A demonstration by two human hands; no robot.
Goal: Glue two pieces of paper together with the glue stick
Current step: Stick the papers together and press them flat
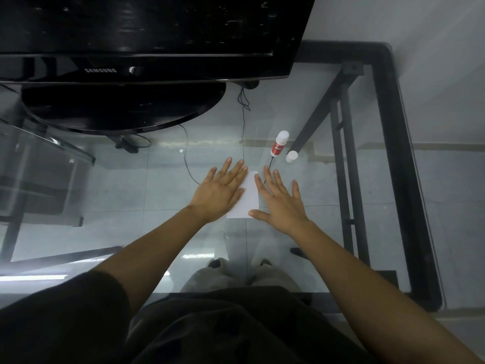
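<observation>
White paper (pixel 246 198) lies flat on the glass table (pixel 301 106); whether it is one sheet or two stacked I cannot tell. My left hand (pixel 220 190) rests flat with spread fingers over the paper's left side. My right hand (pixel 280 200) lies flat with spread fingers over its right edge, thumb at the near corner. The glue stick (pixel 279 143), red and white, stands upright just beyond the paper. Its white cap (pixel 291 156) sits on the glass to the right of it, apart from the stick.
A black monitor (pixel 147 35) on a round black base (pixel 123 109) fills the far left of the table. The table's black frame (pixel 399 153) runs along the right edge. Cables (pixel 187 158) and the tiled floor show through the glass.
</observation>
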